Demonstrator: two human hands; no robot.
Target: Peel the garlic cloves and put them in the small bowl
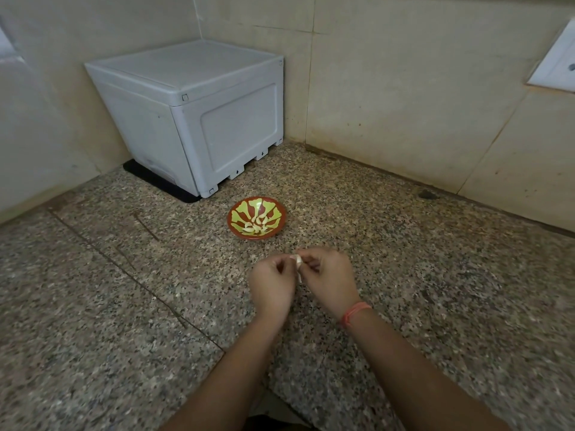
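I am watching both hands meeting low over the counter [124, 306], just in front of the bowl [241, 213]. The left hand [272, 287] and right hand [329, 281] are both pinching one clove [298, 260] between curled fingertips, a strip of skin [299, 276] hanging beneath it. Peeled cloves [256, 226] are lying in the bowl, which is sitting near a grey box [193, 104]. An orange band [354, 312] is circling the right wrist.

place: kitchen | cues: granite counter [93, 306], beige tiled walls [389, 88], wall socket [557, 66], small bowl [232, 223] of garlic cloves [256, 226]
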